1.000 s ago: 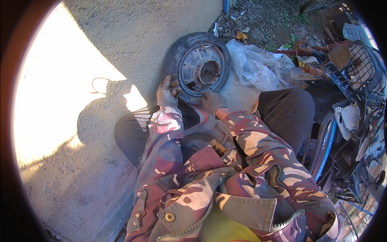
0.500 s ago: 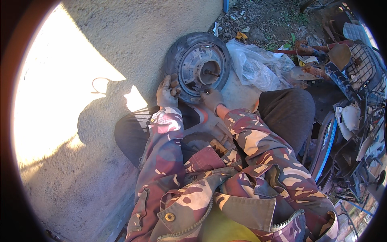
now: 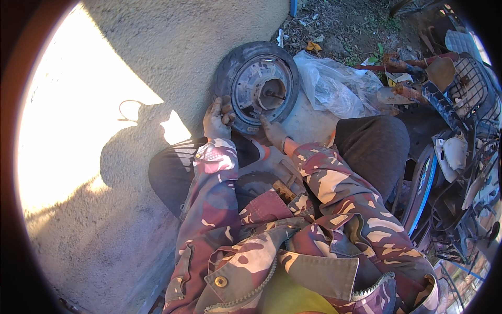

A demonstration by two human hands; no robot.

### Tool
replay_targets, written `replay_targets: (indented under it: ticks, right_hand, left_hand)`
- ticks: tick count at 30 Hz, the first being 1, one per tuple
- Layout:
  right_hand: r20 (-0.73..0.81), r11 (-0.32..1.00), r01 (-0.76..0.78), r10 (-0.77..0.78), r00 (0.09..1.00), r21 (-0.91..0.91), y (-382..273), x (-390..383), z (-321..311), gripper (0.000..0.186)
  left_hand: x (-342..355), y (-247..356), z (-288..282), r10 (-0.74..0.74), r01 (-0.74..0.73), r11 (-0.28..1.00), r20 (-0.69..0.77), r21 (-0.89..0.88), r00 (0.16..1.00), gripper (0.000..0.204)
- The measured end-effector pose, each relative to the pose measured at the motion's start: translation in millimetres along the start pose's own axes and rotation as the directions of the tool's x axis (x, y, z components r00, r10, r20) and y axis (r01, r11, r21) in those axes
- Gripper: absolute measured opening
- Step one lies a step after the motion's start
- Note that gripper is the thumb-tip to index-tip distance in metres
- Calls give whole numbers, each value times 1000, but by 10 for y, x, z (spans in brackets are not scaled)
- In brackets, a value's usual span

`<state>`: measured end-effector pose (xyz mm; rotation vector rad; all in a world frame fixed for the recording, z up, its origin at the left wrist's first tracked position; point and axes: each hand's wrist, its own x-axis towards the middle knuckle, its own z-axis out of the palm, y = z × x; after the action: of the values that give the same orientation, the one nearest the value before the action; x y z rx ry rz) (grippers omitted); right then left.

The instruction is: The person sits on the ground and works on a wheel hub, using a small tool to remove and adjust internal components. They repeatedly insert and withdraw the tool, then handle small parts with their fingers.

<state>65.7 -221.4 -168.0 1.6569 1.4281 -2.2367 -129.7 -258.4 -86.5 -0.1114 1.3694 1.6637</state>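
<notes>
A small black-tyred wheel (image 3: pixel 234 73) with a dull metal hub and protruding axle rests tilted before me. My left hand (image 3: pixel 217 118), in a dusty grey glove, grips the tyre's lower left side. My gloved right hand (image 3: pixel 274 131) touches the lower right edge of the rim, fingers curled; whatever is between them is too small to make out. A pale grey surface (image 3: pixel 314 118) shows beside the wheel between my bent legs.
A rough concrete surface (image 3: pixel 136 63) with sunlit patches spans the left. Crumpled clear plastic (image 3: pixel 334 83) lies right of the wheel. A heap of scrap at the right holds a black wire basket (image 3: pixel 465 83), rusty tubes and broken panels (image 3: pixel 449 157). Littered dirt (image 3: pixel 345 29) lies beyond.
My right hand has turned and shifted slightly at the lower rim, its fingertips changing position. My left hand and the wheel stay in place.
</notes>
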Motion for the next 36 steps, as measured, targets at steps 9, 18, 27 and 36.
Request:
replay_targets:
  ticks: [9,18,27,36]
  right_hand:
    - [-78,711,218,-359,930,-668,74,39,-1,41]
    - [-20,999,-24,25,1000,46,-51,133,-42,38]
    - [-222,805,236,-409,885,-544,6,114,-27,36]
    - [-66,570,238,-461,885,-787,100,78,18,46]
  left_hand:
    - [-13,28,-16,10,-10,1000,-1,-8,1000,29]
    - [0,28,6,1,-1,1000,-1,4,1000,29]
    - [6,4,16,6,-6,1000,-7,24,1000,30]
    - [-11,15,13,8,-8,1000,2,19,1000,29]
